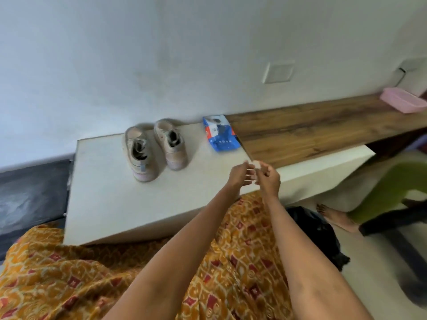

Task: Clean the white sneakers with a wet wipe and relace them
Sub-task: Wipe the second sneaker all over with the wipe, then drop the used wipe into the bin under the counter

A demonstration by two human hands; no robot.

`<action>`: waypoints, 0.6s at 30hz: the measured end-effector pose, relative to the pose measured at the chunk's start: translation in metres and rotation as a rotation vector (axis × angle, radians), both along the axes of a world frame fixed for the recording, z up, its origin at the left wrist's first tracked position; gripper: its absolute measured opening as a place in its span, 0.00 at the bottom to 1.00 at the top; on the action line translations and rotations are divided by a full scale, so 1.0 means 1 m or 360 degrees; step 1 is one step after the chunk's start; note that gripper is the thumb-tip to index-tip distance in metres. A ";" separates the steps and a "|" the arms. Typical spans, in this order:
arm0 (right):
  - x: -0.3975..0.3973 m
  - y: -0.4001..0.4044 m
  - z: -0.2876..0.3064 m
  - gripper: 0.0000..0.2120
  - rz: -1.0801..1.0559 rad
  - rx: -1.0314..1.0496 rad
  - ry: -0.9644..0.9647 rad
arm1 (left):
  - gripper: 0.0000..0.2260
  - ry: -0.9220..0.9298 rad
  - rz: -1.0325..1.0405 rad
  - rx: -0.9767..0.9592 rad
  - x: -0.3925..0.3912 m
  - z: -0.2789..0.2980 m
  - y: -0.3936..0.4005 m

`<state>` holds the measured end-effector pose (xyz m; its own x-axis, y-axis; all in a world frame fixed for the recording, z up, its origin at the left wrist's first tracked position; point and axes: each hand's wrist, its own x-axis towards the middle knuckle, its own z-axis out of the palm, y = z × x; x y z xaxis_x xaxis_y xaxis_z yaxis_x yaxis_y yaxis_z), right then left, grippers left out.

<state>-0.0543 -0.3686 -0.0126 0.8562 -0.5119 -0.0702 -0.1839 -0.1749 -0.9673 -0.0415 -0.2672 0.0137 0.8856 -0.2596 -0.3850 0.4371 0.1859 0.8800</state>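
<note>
Both hands meet above the front right part of the pale stone-look tabletop [111,199], fingertips together around a small whitish scrap, probably a wet wipe [254,163], though blur hides its edges; the left hand [240,175] curls its fingers toward it from the left and the right hand [269,179] pinches in from the right, thumb and forefinger bent; whether both truly grip the scrap cannot be told for sure; beyond the hands, the blue and white soft pack of wipes [220,133] lies flat near the tabletop's far right edge, beside the brown wooden shelf [312,132]; the two worn off-white sneakers [154,148] stand side by side to the left of the pack, toes toward the grey wall [161,54], upright, no laces plainly visible; a pink plastic tray [403,102] sits at the shelf's far right; orange patterned cloth [69,273] covers the person's lap below the arms
</note>
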 end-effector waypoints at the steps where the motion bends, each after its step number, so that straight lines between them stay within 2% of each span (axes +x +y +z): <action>1: -0.006 -0.020 -0.005 0.10 -0.0140 -0.0028 0.0016 | 0.16 0.0034 -0.0098 0.0015 -0.005 0.002 -0.024; 5: -0.040 -0.098 -0.032 0.06 -0.0631 -0.0081 0.0176 | 0.16 0.0227 -0.0432 0.0052 -0.036 0.002 -0.109; 9: -0.073 -0.158 -0.076 0.08 -0.0930 0.0113 0.0601 | 0.19 0.0330 -0.0696 0.0278 -0.065 -0.030 -0.163; 11: -0.087 -0.177 -0.094 0.11 -0.1010 0.0251 0.0779 | 0.19 0.0366 -0.0696 0.0364 -0.074 -0.054 -0.180; 14: -0.102 -0.193 -0.119 0.12 -0.1075 0.0517 0.0851 | 0.23 0.0568 -0.0700 0.0416 -0.081 -0.092 -0.198; 18: -0.120 -0.207 -0.152 0.13 -0.1057 0.0605 0.0942 | 0.26 0.0842 -0.0753 0.0397 -0.099 -0.128 -0.218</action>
<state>-0.1739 -0.5753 -0.1642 0.1733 -0.7327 -0.6581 -0.6079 0.4462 -0.6568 -0.1404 -0.4854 -0.1147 0.3819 -0.4159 -0.8254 0.7970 -0.3040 0.5219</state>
